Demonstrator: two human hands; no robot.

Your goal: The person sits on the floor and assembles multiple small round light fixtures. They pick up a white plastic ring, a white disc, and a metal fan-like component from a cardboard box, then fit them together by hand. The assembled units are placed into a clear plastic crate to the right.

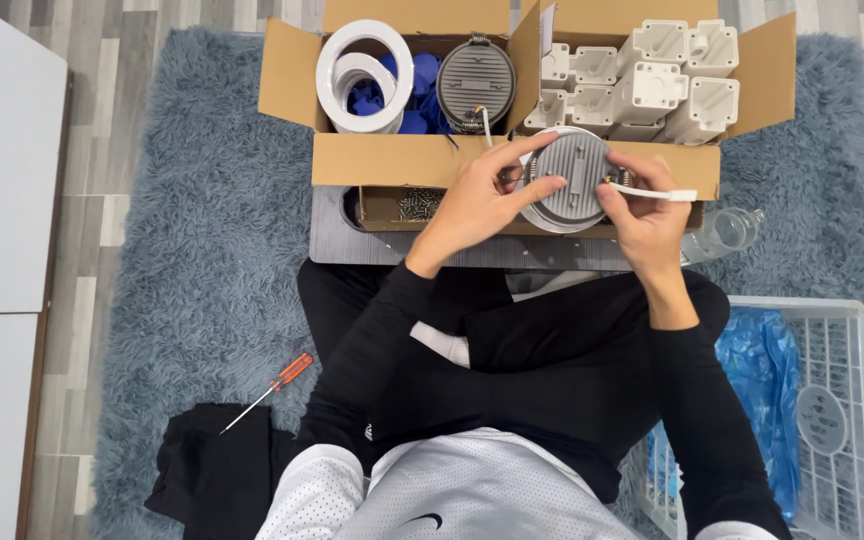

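Note:
A round grey ribbed light fitting (574, 180) with a white rim is held up in front of me, back side facing me. My left hand (480, 200) grips its left edge, fingers by a spring clip. My right hand (644, 215) holds its right edge, where a spring clip and a short white cable (664, 193) stick out. Both hands are above a small grey board (352, 240) on my lap side of the cardboard box (392, 158).
The open box holds white rings (362, 75), blue parts, another grey fitting (475, 83) and several white plastic blocks (652, 85). A smaller box of screws (420, 205) lies under it. An orange-handled screwdriver (270, 388) lies on the grey rug. A white basket (832, 400) with blue plastic stands at right.

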